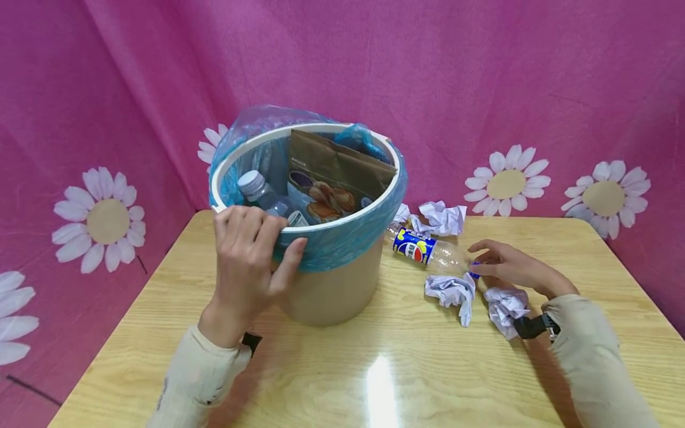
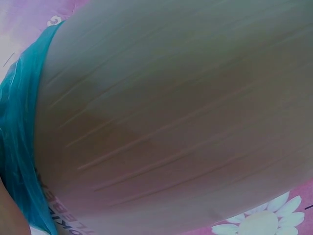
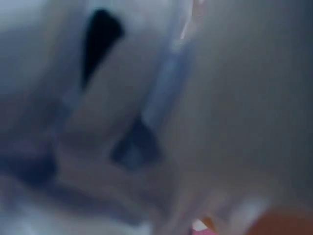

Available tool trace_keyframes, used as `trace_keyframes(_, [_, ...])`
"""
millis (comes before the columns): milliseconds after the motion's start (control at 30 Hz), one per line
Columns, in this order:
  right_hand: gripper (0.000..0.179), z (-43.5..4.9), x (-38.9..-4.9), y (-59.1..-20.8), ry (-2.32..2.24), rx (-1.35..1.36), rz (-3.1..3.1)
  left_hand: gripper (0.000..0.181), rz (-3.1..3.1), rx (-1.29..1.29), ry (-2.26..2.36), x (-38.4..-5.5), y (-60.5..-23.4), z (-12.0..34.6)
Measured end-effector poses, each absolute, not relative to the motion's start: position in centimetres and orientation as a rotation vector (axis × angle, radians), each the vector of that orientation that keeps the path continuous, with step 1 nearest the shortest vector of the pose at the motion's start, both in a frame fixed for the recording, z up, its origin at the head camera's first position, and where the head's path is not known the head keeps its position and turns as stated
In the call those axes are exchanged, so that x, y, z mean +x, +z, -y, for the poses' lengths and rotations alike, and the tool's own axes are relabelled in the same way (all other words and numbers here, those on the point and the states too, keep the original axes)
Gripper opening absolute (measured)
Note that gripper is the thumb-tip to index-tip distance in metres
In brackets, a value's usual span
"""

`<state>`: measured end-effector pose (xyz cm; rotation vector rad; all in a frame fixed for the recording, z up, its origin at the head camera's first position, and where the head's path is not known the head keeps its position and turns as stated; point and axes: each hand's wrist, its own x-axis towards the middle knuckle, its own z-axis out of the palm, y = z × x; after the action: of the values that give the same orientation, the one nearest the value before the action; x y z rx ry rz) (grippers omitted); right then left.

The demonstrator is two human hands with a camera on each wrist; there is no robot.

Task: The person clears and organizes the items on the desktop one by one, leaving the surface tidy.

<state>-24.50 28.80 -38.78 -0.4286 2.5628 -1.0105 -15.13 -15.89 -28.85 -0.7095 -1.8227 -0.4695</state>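
My left hand (image 1: 243, 255) grips the near left rim of a beige bin (image 1: 332, 297), fingers over the edge and thumb outside. A blue plastic liner (image 1: 342, 249) folds over the bin's white rim. Inside are a clear bottle with a white cap (image 1: 253, 183) and a brown snack bag (image 1: 337, 166). My right hand (image 1: 516, 267) is at the blue-capped end of a clear plastic soda bottle (image 1: 449, 258) with a blue label, lying on the table. Its thumb overlaps the cap; the forefinger stretches past it, with a gap between. The bin's ribbed wall (image 2: 171, 122) fills the left wrist view.
Crumpled white paper balls lie around the bottle: one in front (image 1: 452, 294), one under the right forearm (image 1: 505, 309), others behind (image 1: 441, 219). The wooden table (image 1: 321, 374) backs onto a pink flowered curtain (image 1: 428, 77). Blurred white paper (image 3: 112, 117) fills much of the right wrist view.
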Motion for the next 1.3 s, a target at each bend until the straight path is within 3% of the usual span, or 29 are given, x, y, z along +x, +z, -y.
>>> trace_keyframes(367, [0.042,-28.9,-24.6,-38.6,-1.074,-0.458,-2.494,0.043,1.833,-0.713,-0.458,-15.1,-28.6,15.9])
trace_keyframes(1300, [0.04,-29.9,-24.1,-36.7,-1.086,-0.451,-2.667,0.041,1.838,-0.711,-0.444,-15.0,-28.7,15.9])
